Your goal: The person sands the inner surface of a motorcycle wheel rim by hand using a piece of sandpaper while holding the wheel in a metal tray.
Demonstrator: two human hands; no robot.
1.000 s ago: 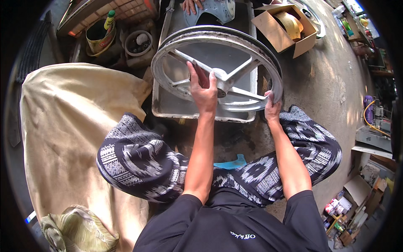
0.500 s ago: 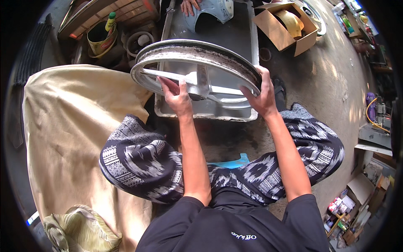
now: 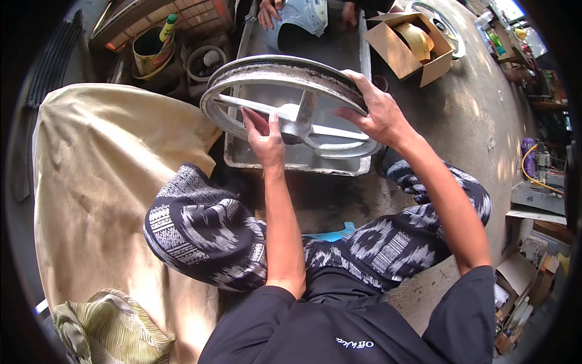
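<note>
A pale grey spoked wheel rim [image 3: 225,89] is held tilted above a shallow grey tray [image 3: 260,165]. My right hand [image 3: 383,115] grips the rim's far right side, fingers over the outer edge and thumb on the inner side. Between the thumb and fingers of my left hand [image 3: 267,145] is a folded piece of reddish sandpaper [image 3: 257,123], close to the spokes and hub. Whether it touches the metal is hard to tell. Dark, flaky residue lines the rim's outer channel.
Across the tray, another person's hand [image 3: 268,13] rests on a light blue plastic panel [image 3: 303,19]. An open cardboard box [image 3: 388,45] stands at far right, a bucket [image 3: 153,59] with a green bottle at far left. A beige cover [image 3: 115,182] drapes something on my left.
My right hand has shifted up along the rim toward its far side, with the elbow swinging outward. The wheel has moved slightly right. A second hand of the other person now shows.
</note>
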